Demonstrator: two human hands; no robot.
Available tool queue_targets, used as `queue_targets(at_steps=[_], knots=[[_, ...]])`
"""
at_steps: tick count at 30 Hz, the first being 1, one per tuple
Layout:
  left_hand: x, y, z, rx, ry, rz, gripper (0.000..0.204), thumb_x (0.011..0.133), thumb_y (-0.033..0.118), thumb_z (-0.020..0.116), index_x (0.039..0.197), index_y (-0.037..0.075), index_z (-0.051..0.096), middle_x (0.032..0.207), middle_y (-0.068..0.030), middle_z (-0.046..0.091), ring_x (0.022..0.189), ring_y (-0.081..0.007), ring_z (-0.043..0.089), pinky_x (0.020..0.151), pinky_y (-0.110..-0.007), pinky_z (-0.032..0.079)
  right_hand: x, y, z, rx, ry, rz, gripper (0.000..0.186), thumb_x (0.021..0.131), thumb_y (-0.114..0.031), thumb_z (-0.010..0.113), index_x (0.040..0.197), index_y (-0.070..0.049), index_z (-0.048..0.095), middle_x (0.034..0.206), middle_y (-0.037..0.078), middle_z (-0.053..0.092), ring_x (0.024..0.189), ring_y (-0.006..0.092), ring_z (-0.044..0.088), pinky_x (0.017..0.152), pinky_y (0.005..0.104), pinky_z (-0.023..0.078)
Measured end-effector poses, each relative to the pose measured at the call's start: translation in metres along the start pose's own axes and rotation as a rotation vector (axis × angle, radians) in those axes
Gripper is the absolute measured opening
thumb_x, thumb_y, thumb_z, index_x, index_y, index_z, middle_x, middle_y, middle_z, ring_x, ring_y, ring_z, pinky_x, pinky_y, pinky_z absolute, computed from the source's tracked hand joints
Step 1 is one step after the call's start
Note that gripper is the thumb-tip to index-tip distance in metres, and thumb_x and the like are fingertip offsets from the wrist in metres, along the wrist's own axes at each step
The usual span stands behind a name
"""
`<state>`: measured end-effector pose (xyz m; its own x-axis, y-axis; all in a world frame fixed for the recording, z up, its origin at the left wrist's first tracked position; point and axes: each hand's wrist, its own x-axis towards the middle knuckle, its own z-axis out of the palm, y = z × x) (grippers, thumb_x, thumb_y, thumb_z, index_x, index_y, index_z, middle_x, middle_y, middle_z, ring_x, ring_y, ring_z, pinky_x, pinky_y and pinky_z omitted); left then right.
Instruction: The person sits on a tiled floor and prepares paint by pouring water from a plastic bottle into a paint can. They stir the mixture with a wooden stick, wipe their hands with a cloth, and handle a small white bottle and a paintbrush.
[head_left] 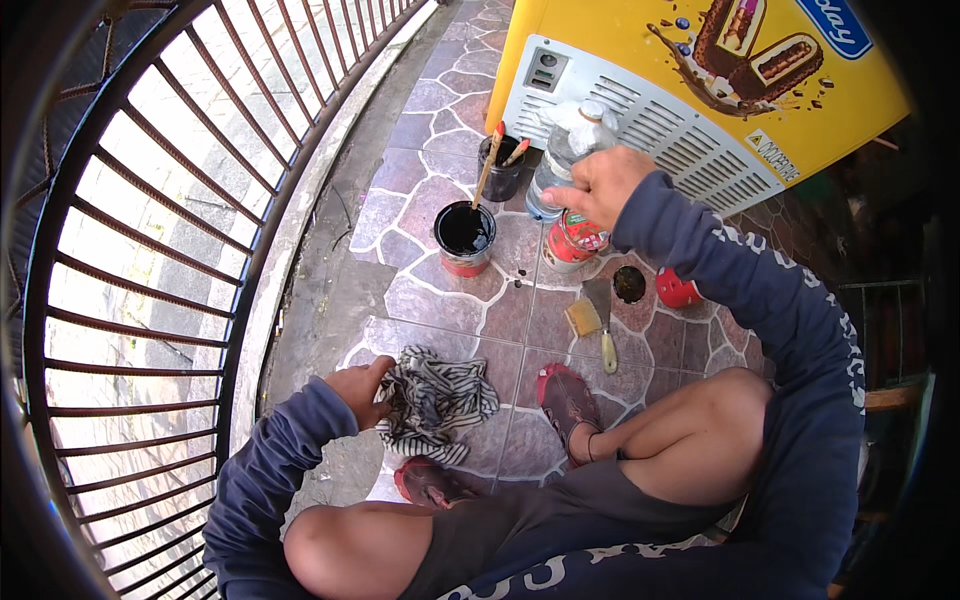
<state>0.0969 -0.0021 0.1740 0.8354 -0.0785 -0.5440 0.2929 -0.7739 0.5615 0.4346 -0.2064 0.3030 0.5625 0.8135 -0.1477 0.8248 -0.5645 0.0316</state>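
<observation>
My left hand (362, 391) grips the edge of a black-and-white striped cloth (438, 400) bunched on the tiles. The cloth is stained dark. My right hand (600, 187) is over a red and white can (570, 243), in front of a clear plastic bottle (562, 160). Its fingers curl downward, the thumb points left, and whatever they hold is hidden. Left of that can stands an open can of black paint (465, 236) with a wooden-handled brush (484, 175) leaning up out of it. Behind it, a dark container (503, 180) has a red-tipped handle sticking out.
A putty knife (607, 340) and a yellow sponge-like block (582, 318) lie before my right foot. Near them are a dark round lid (629, 284) and a red round object (678, 288). A black metal railing (235, 300) curves along the left. A yellow freezer (690, 90) stands behind.
</observation>
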Motion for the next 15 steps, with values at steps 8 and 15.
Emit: queue_targets(at_steps=[8, 15], knots=[[0.003, 0.079, -0.146, -0.110, 1.075, 0.089, 0.024, 0.080, 0.006, 0.072, 0.102, 0.003, 0.063, 0.068, -0.0054, 0.061, 0.058, -0.0126, 0.057, 0.056, -0.028, 0.046, 0.082, 0.093, 0.031, -0.065, 0.499, -0.035, 0.048, 0.088, -0.036, 0.067, 0.125, -0.007, 0.054, 0.099, 0.022, 0.062, 0.087, 0.0357, 0.063, 0.078, 0.0407, 0.049], [0.041, 0.129, -0.172, -0.889, 1.217, 0.402, 0.028, 0.085, 0.011, 0.071, 0.107, -0.002, 0.059, 0.072, -0.0046, 0.063, 0.059, -0.0103, 0.056, 0.054, -0.023, 0.041, 0.096, 0.094, 0.061, -0.022, 0.333, -0.032, 0.065, 0.081, -0.051, 0.069, 0.132, -0.017, 0.048, 0.125, 0.017, 0.052, 0.115, 0.0362, 0.053, 0.092, 0.0459, 0.048]])
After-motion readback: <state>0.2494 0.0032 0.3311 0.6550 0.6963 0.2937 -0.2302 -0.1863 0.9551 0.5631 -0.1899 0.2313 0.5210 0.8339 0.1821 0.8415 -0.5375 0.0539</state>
